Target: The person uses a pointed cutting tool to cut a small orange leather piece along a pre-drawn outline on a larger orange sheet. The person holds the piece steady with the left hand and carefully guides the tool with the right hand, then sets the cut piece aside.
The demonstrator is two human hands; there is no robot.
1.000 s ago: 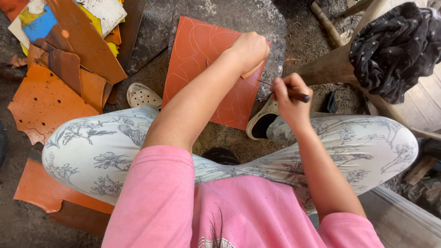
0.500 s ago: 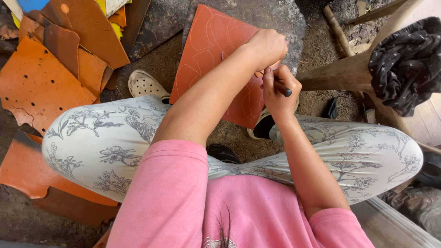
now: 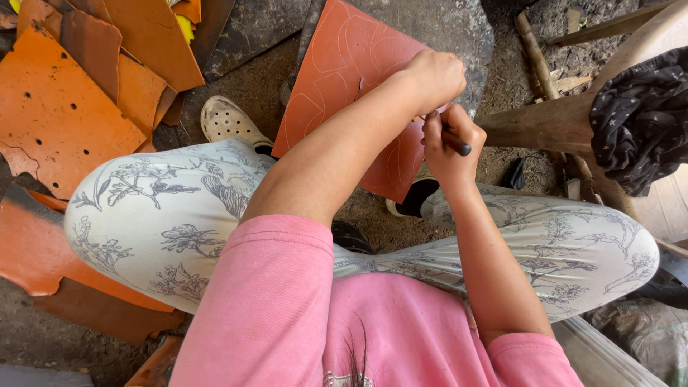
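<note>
A reddish-brown leather panel (image 3: pixel 344 79) with faint traced curves lies on a stone slab in front of my crossed legs. My left hand (image 3: pixel 430 75) is closed in a fist and presses on the panel's right edge. Just below it, my right hand (image 3: pixel 448 143) grips a thin dark tool (image 3: pixel 459 145) like a pen, its tip hidden under my left fist. Both hands touch each other over the panel.
Orange and brown leather scraps (image 3: pixel 86 79) are piled at the left, some punched with holes. A wooden log (image 3: pixel 537 122) and a dark patterned cloth bundle (image 3: pixel 638 122) sit at the right. Pale clogs (image 3: pixel 226 122) cover my feet on the dirt floor.
My right hand has moved left with the tool, from beside the panel's edge to right under my left fist. The view has shifted slightly closer.
</note>
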